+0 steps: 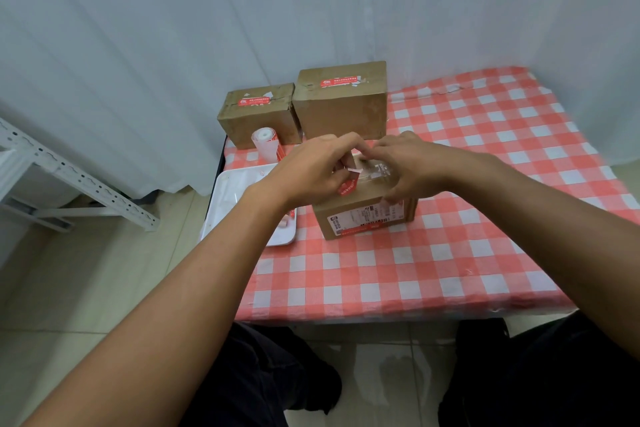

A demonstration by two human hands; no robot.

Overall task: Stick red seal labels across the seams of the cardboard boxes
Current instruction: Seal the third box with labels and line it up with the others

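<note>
A red-checked table (pixel 450 253) holds a cardboard box (pixel 360 215) near its front-left, two sealed boxes (pixel 341 107) behind. Above the near box's top, the left hand (pixel 311 173) pinches a red seal label (pixel 348 185); the right hand (pixel 412 166) curls beside it, grasp unclear. Best to centre the label over the seam, then press outward.

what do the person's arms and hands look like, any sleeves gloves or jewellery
Both arms are bare from the bottom edge of the picture to the wrists, with no sleeve in view. The left hand and the right hand are bare too: no gloves, and no watch or bracelet shows at either wrist. No ring shows on the visible fingers. Dark trousers cover the legs below.
</note>
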